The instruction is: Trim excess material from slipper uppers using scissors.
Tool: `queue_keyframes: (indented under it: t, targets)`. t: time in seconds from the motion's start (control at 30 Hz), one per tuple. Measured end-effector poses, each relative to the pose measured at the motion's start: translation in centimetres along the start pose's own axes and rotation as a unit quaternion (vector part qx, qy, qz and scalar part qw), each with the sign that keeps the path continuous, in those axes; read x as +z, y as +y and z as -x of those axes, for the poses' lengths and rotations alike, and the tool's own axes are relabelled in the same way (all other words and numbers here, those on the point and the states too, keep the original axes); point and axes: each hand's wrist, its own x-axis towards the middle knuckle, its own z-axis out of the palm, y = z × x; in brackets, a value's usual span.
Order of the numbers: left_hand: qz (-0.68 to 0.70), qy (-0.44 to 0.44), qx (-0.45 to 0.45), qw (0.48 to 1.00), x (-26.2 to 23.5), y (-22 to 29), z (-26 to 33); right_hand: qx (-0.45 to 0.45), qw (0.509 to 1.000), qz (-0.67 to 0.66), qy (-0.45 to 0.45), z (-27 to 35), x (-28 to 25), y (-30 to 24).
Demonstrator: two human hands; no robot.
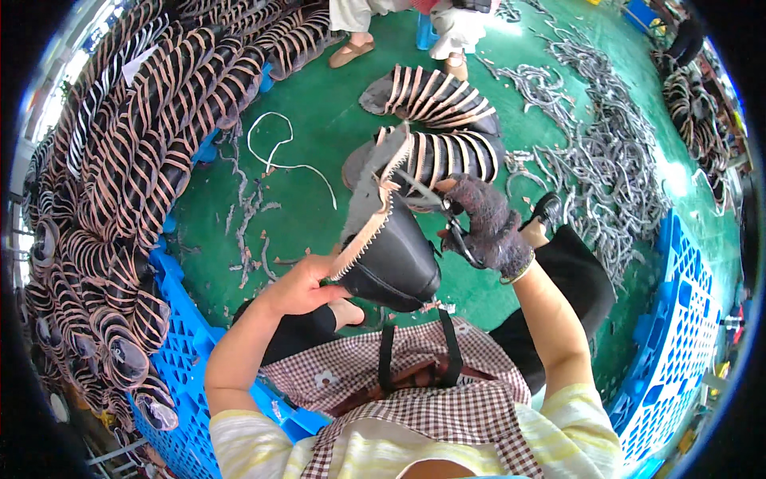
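A black shoe upper [392,257] with a serrated tan edge hangs in front of me, toe toward me. Grey fuzzy lining [364,209] shows along its far left side. My left hand [302,287] grips the upper's left edge, thumb on the black outside. On my right hand [488,225] is a dark fingerless glove, and its fingers are wrapped round the handles of a pair of scissors [425,191]. The scissor blades reach left to the upper's far end, by the tan edge; whether they touch it I cannot tell.
Nested rows of black uppers [431,152] lie on the green floor ahead. More uppers [152,136] are piled high at left beside a blue plastic pallet [179,319]. Grey trimmings [614,160] heap at right, near another blue pallet [670,295]. Another person's foot [352,53] is at the far side.
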Motion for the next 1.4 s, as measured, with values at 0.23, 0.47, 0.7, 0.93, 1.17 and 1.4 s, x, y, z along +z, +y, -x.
queue_keyframes:
  t: [0.23, 0.47, 0.7, 0.93, 1.17, 1.4]
  targets:
    - [-0.049, -0.041, 0.083, 0.995, 3.5, 5.0, 3.0, 0.015, 0.992, 0.126, 0.01, 4.6, -1.7, -7.6]
    - [-0.345, -0.005, 0.101, 0.933, 5.2, 7.9, 4.2, 0.039, 0.985, 0.158, -0.063, 4.5, -6.7, -10.4]
    - [-0.504, 0.073, 0.075, 0.857, 5.8, 8.8, 3.8, -0.075, 0.92, 0.356, -0.147, 2.5, -8.8, -11.3]
    - [-0.495, 0.077, 0.049, 0.864, 4.7, 8.2, 3.2, -0.073, 0.897, 0.398, -0.181, 0.8, -8.3, -10.2]
    - [0.045, 0.255, -0.028, 0.965, 1.6, 1.6, -1.9, 0.003, 0.965, 0.247, -0.083, 2.1, -5.7, -6.8]
    - [0.451, 0.336, 0.019, 0.827, 3.0, 3.8, -7.3, -0.148, 0.946, 0.277, -0.078, 4.7, -4.0, -6.2]
